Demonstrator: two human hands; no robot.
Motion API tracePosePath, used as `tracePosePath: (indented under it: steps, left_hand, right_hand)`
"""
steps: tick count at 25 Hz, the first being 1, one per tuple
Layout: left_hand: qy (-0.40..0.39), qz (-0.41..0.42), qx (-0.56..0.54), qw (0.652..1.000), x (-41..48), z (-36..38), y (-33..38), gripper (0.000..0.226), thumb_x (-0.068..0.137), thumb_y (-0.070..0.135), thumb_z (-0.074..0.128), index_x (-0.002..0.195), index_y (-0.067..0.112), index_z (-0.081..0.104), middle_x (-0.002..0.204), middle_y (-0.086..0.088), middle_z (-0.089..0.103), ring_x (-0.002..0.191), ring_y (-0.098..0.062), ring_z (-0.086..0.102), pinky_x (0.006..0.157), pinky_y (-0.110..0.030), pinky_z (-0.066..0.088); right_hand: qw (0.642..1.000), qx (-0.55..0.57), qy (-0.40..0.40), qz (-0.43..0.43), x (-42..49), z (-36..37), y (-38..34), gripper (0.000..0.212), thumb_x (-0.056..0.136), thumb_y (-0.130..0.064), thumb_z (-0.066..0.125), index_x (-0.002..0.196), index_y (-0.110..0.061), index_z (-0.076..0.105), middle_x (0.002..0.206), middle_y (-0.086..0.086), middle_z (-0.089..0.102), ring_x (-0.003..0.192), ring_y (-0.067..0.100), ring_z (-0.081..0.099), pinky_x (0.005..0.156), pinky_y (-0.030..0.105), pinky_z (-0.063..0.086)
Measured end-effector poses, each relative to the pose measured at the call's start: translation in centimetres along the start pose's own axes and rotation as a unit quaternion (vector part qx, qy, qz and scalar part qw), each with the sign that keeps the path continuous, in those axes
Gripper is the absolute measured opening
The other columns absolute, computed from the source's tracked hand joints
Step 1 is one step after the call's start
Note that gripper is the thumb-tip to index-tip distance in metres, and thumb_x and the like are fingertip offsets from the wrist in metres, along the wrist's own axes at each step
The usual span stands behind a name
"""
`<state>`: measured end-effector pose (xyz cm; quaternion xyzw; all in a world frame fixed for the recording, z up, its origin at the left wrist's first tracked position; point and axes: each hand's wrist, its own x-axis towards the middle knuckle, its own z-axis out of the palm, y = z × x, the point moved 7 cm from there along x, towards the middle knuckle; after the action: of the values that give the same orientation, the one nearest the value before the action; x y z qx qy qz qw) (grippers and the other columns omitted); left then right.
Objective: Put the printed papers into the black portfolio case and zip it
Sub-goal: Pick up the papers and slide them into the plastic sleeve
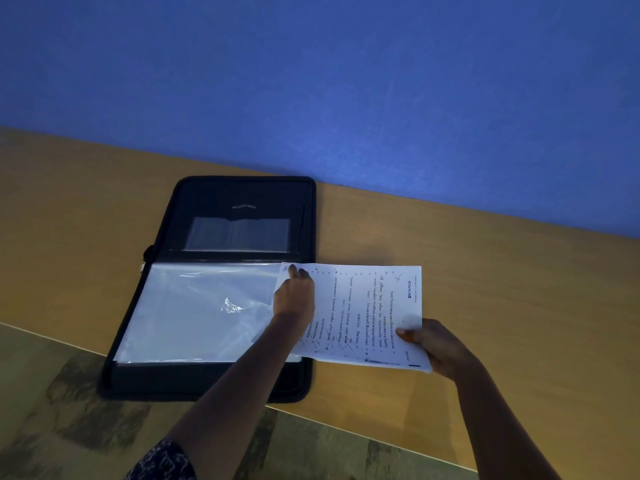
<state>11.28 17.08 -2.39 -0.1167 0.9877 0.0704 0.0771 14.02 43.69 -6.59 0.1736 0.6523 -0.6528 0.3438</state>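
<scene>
Wooden surface (502,278) below a blue wall (346,81). Near its front edge the right hand (440,348) grips the papers (374,313), thumb on top. The left hand (294,296) lies on their far left corner, fingers bent; pinching or pressing, I cannot tell. Blue print reads "ENTERED". The papers overlap the right edge of the open black case (242,199), whose lid lettering is too small to read.

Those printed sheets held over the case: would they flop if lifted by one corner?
Probably floppy: the printed papers look thin, and the left hand and right hand hold opposite ends. They are likely light, since the hands grip only their edges. They may slide easily over the glossy plastic sleeve.
</scene>
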Motion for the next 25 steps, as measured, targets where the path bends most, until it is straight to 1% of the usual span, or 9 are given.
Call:
tracePosePath:
  steps: [4, 7, 9, 11, 14, 16, 19, 22, 25]
  left_hand:
    - [-0.009, 0.010, 0.011, 1.000, -0.3, 0.4, -0.1, 0.054, 0.090, -0.006, 0.052, 0.142, -0.009, 0.033, 0.155, -0.027, 0.021, 0.108, -0.032, 0.064, 0.087, -0.038, 0.054]
    - [-0.014, 0.023, 0.020, 0.999, -0.5, 0.5, 0.1, 0.057, 0.092, -0.004, 0.051, 0.144, -0.010, 0.029, 0.155, -0.028, 0.018, 0.111, -0.030, 0.063, 0.091, -0.037, 0.053]
    - [-0.011, 0.027, 0.028, 0.999, -0.9, 0.2, 0.1, 0.059, 0.091, -0.001, 0.055, 0.144, -0.007, 0.029, 0.155, -0.027, 0.019, 0.112, -0.029, 0.061, 0.091, -0.036, 0.052]
    - [-0.001, 0.014, 0.039, 0.999, -1.9, -0.4, -0.4, 0.060, 0.088, 0.005, 0.061, 0.142, 0.001, 0.034, 0.153, -0.024, 0.023, 0.109, -0.028, 0.061, 0.087, -0.036, 0.052]
    - [-0.024, -0.043, 0.034, 0.998, -4.7, -0.6, -2.6, 0.065, 0.082, 0.013, 0.068, 0.136, 0.011, 0.032, 0.138, -0.018, 0.036, 0.105, -0.028, 0.058, 0.080, -0.037, 0.052]
    - [-0.057, -0.076, 0.032, 0.995, -7.0, -0.4, -4.3, 0.053, 0.083, 0.020, 0.067, 0.126, 0.011, 0.038, 0.121, -0.011, 0.051, 0.101, -0.027, 0.062, 0.077, -0.035, 0.051]
    - [-0.099, -0.062, 0.079, 0.990, -9.5, -0.1, -5.5, 0.023, 0.089, 0.028, 0.057, 0.107, 0.014, 0.057, 0.101, -0.004, 0.066, 0.095, -0.024, 0.066, 0.071, -0.031, 0.046]
    - [-0.124, -0.032, 0.108, 0.986, -11.0, -0.2, -4.9, 0.015, 0.092, 0.025, 0.052, 0.098, 0.017, 0.062, 0.095, -0.001, 0.067, 0.090, -0.022, 0.066, 0.064, -0.028, 0.036]
    - [-0.109, -0.013, 0.097, 0.989, -11.5, -0.8, -3.4, 0.010, 0.093, 0.020, 0.051, 0.094, 0.017, 0.061, 0.082, 0.000, 0.061, 0.085, -0.020, 0.065, 0.061, -0.028, 0.035]
  right_hand:
    - [1.000, 0.004, -0.005, 0.008, 0.3, 0.8, 0.5, 0.019, 0.090, 0.003, 0.059, 0.108, 0.000, 0.066, 0.101, 0.016, 0.076, 0.084, 0.028, 0.075, 0.060, 0.035, 0.060]
    - [1.000, 0.007, -0.005, 0.005, 0.5, 1.3, 0.7, 0.021, 0.090, 0.003, 0.060, 0.110, 0.000, 0.065, 0.102, 0.015, 0.076, 0.089, 0.028, 0.073, 0.061, 0.035, 0.060]
    - [1.000, 0.007, -0.005, 0.002, 0.6, 1.7, 0.9, 0.023, 0.091, 0.003, 0.059, 0.113, 0.000, 0.064, 0.108, 0.017, 0.073, 0.096, 0.032, 0.070, 0.068, 0.039, 0.060]
    - [1.000, 0.012, -0.005, -0.008, 0.6, 1.7, 1.0, 0.024, 0.091, 0.003, 0.058, 0.115, 0.000, 0.063, 0.112, 0.018, 0.071, 0.102, 0.036, 0.068, 0.079, 0.048, 0.058]
    - [1.000, 0.014, 0.005, -0.013, 0.3, 0.8, 0.8, 0.025, 0.092, 0.003, 0.056, 0.116, -0.001, 0.063, 0.112, 0.019, 0.071, 0.104, 0.039, 0.067, 0.088, 0.055, 0.055]
    - [1.000, 0.011, 0.004, -0.013, 0.0, 0.4, 0.6, 0.026, 0.091, 0.003, 0.056, 0.116, -0.001, 0.063, 0.112, 0.019, 0.071, 0.105, 0.041, 0.066, 0.091, 0.059, 0.052]
    - [1.000, 0.003, 0.003, -0.012, -0.3, 0.2, 0.4, 0.024, 0.091, 0.002, 0.058, 0.114, 0.000, 0.064, 0.113, 0.020, 0.071, 0.104, 0.041, 0.067, 0.089, 0.057, 0.054]
    - [1.000, 0.004, 0.001, -0.010, -0.6, 0.3, 0.5, 0.022, 0.091, 0.003, 0.057, 0.111, -0.001, 0.065, 0.114, 0.021, 0.070, 0.099, 0.037, 0.069, 0.076, 0.047, 0.059]
    - [1.000, 0.006, 0.006, -0.007, -0.8, 0.9, 1.0, 0.025, 0.092, 0.003, 0.056, 0.115, 0.000, 0.063, 0.115, 0.021, 0.070, 0.102, 0.038, 0.067, 0.078, 0.047, 0.057]
